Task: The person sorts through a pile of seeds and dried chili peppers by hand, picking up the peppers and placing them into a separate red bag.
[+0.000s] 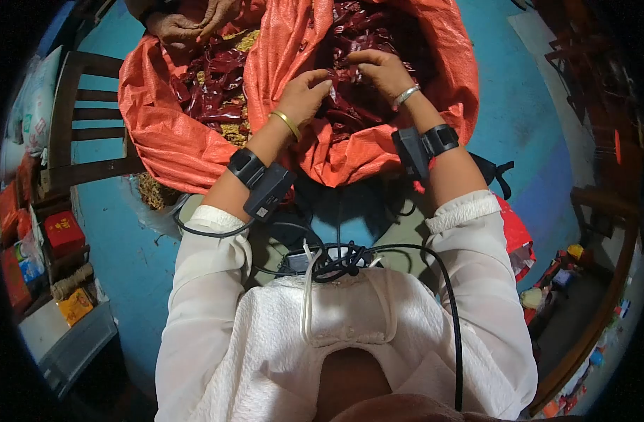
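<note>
Dried red chilies (350, 109) lie inside the orange woven sack (350, 163). Over its left edge, the left hand (302, 97) has its grip slightly parted; further in, the right hand (385, 74) has its fingers curled, grip partly open. Whether either pinches a chili, I cannot tell.

One head-worn camera looks forward, down — left hand (302, 100) and right hand (385, 74) nearby.
</note>
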Demonstrator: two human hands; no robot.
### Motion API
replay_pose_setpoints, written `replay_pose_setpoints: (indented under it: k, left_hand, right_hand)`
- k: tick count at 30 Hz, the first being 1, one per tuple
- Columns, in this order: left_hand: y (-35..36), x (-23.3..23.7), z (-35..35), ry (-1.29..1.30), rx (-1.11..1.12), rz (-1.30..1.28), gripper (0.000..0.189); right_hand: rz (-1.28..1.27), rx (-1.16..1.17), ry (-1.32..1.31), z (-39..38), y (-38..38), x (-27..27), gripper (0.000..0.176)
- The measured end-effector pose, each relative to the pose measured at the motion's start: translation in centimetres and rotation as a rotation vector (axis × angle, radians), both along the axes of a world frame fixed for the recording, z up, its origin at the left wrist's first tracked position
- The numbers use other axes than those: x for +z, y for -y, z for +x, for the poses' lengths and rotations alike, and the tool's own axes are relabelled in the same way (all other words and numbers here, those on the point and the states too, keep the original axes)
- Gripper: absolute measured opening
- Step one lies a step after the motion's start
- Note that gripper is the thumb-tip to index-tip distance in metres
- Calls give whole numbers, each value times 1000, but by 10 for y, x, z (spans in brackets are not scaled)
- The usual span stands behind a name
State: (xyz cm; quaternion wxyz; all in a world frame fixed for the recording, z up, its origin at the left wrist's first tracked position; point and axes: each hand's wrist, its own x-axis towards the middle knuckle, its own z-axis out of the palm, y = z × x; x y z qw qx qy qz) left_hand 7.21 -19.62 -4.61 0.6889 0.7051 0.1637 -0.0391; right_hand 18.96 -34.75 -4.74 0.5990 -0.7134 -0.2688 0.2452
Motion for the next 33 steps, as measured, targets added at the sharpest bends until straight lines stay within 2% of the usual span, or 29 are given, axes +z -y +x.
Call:
replay_pose_setpoints:
  k: [2, 3, 4, 6, 7, 10, 11, 12, 15, 18, 20, 21, 22, 24, 25, 26, 28, 30, 32, 33]
  left_hand:
    - [11, 13, 1, -34, 54, -154, 37]
    - [18, 11, 3, 12, 164, -239, 30]
    - [17, 5, 5, 14, 160, -241, 30]
    - [10, -4, 9, 26, 33, -469, 30]
    - [16, -5, 10, 23, 144, -469, 29]
    - [20, 2, 9, 83, 177, -323, 28]
    - [22, 6, 8, 66, 219, -290, 20]
    - [23, 8, 7, 64, 219, -289, 20]
    - [17, 9, 6, 112, 264, -316, 20]
    - [17, 13, 4, 98, 324, -340, 22]
    - [15, 8, 3, 111, 321, -324, 24]
    - [13, 6, 2, 130, 315, -303, 26]
    - [10, 4, 3, 131, 319, -305, 26]
    - [6, 2, 4, 115, 293, -284, 33]
    - [6, 3, 4, 118, 282, -306, 32]
    - [7, 4, 3, 122, 284, -306, 32]
    - [7, 6, 3, 134, 268, -330, 30]
    - [7, 8, 0, 128, 274, -308, 27]
    - [6, 10, 0, 101, 282, -283, 26]
    - [1, 3, 1, 115, 215, -297, 28]
  right_hand:
    - [0, 56, -2, -12, 3, 4, 23]
    - [-21, 105, 42, -15, 5, 5, 21]
    - [-23, 100, 44, -19, 7, 7, 21]
    - [-189, 219, 256, -25, 9, 9, 19]
    - [-168, 250, 322, -30, 10, 9, 17]
    - [-213, 308, 451, -37, 10, 13, 15]
    - [-300, 345, 480, -37, 11, 16, 15]
    - [-299, 344, 478, -36, 12, 18, 15]
    - [-107, 211, 712, -13, 16, 13, 14]
    - [-293, -246, 668, 11, 32, 7, 21]
    - [-450, -372, 645, 28, 45, -9, 25]
    - [-483, -344, 432, 29, 46, -9, 29]
    - [-484, -340, 434, 29, 44, -10, 29]
    - [-761, -328, 456, 25, 41, -8, 37]
    - [-821, -271, 564, 28, 38, -14, 40]
    - [-819, -271, 569, 29, 35, -16, 40]
    - [-969, -160, 486, 28, 23, -11, 36]
    - [-951, -186, 472, 27, 19, -10, 34]
    - [-768, 99, 371, 34, 15, -9, 30]
    - [-851, -24, 414, 26, 8, -3, 25]
